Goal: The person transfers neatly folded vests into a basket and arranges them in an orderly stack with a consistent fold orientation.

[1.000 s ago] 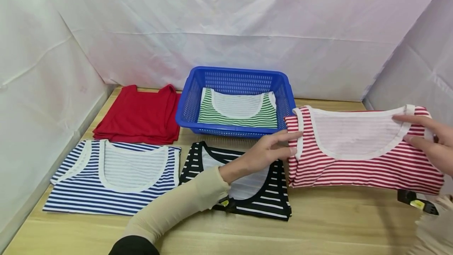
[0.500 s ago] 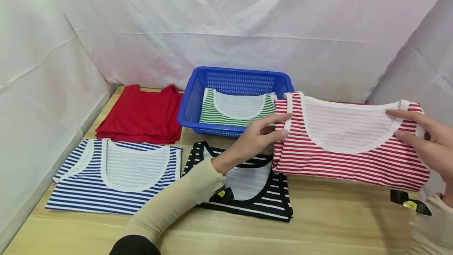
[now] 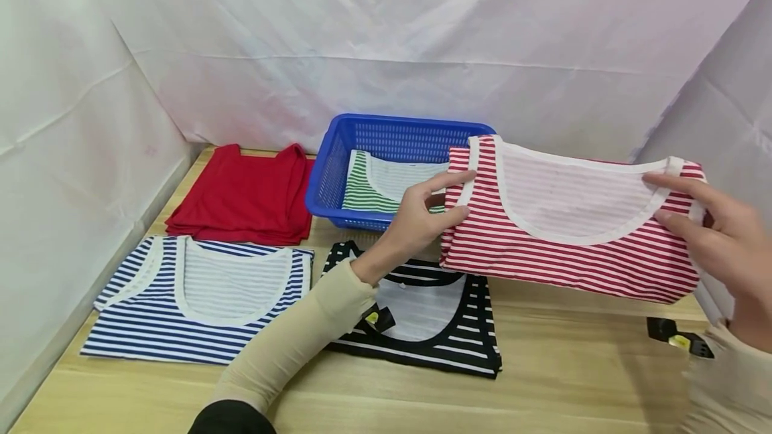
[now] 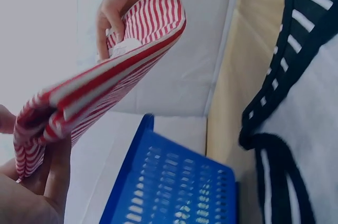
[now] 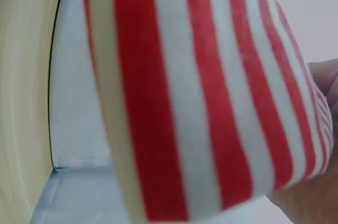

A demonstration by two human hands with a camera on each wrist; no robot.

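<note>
Red-and-white striped top (image 5: 200, 102) fills the frame, wooden table (image 5: 21, 102) beside it.

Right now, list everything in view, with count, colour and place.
red-striped top: 1, red and white, folded, held in the air right of the basket
basket: 1, blue, back centre of the table
green-striped top: 1, green and white, inside the basket
red garment: 1, plain red, back left
blue-striped top: 1, blue and white, front left
black-striped top: 1, black and white, front centre
table: 1, light wood
left hand: pinches the top's left edge
right hand: grips its right edge
</note>
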